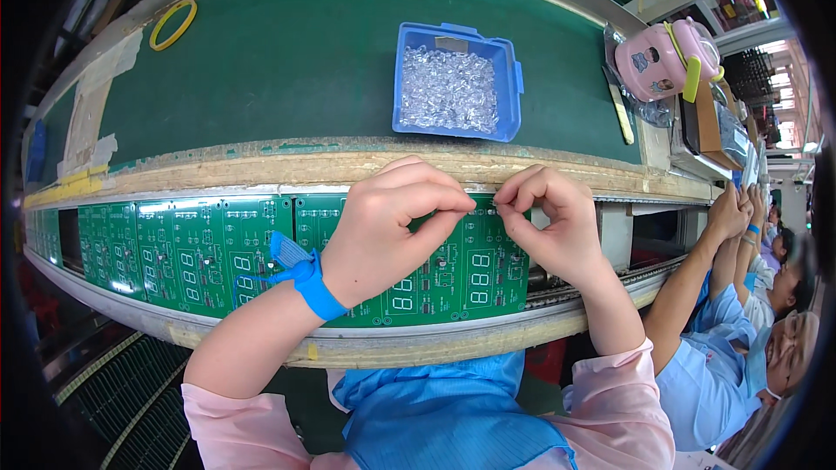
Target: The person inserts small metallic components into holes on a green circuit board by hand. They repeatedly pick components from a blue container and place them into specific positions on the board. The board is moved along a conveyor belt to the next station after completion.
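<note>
My left hand (392, 222) reaches over a row of green circuit boards (448, 292), thumb and forefinger pinched together near the boards' far edge. Just right of it, my right hand (557, 222) makes a similar pinch over the same edge. Whatever either pinch holds is too small to make out. The boards carry white digit displays and small parts. A blue wrist strap (322, 292) circles my left wrist. Beyond my hands stands a blue plastic bin (457, 128) filled with small clear pieces (446, 91).
A wooden rail (261, 170) separates the boards' track from the green worktop (287, 52). A yellow ring (174, 24) lies far left. At the right stand a pink container (666, 61) and a yellow-handled tool (621, 113). Co-workers' arms (705, 239) reach in there.
</note>
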Action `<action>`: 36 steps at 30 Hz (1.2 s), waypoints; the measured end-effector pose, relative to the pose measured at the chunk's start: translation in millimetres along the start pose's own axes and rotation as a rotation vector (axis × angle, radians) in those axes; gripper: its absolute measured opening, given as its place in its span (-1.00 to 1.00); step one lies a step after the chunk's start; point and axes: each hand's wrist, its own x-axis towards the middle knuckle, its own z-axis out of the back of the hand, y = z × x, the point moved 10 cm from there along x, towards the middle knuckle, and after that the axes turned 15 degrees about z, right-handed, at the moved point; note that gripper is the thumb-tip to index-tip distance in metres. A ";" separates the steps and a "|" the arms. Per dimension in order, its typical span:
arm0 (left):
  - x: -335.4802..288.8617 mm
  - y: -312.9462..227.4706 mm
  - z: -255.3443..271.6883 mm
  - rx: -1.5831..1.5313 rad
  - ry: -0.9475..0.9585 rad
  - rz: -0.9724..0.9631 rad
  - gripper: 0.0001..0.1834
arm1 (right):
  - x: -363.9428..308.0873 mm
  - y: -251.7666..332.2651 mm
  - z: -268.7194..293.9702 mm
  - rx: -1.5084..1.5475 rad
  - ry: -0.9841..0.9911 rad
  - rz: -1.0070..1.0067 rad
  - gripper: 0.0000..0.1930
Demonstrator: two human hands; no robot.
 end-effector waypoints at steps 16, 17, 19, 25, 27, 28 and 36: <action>-2.0 4.0 -0.9 -0.059 -0.018 -0.001 -0.86 | 8.9 1.3 -20.8 0.005 0.113 -0.094 -0.64; -2.1 3.7 -0.2 -0.063 -0.021 -0.002 -0.86 | 9.1 1.3 -21.5 0.001 0.114 -0.090 -0.63; -2.6 3.4 0.8 -0.071 -0.026 0.001 -0.86 | 8.8 1.4 -22.9 -0.008 0.118 -0.083 -0.62; -2.7 2.6 1.7 -0.073 -0.032 -0.025 -0.86 | 3.9 -0.4 -22.3 -0.006 0.107 -0.044 -0.57; -3.1 3.3 1.9 -0.069 -0.033 -0.028 -0.86 | 2.2 -1.7 -22.3 0.005 0.107 -0.036 -0.55; -3.3 3.9 1.8 -0.069 -0.032 -0.027 -0.86 | 1.5 -2.9 -22.1 0.013 0.103 -0.034 -0.55; -4.1 2.6 2.5 -0.076 -0.030 -0.030 -0.86 | -1.7 -5.7 -22.1 0.038 0.088 -0.038 -0.53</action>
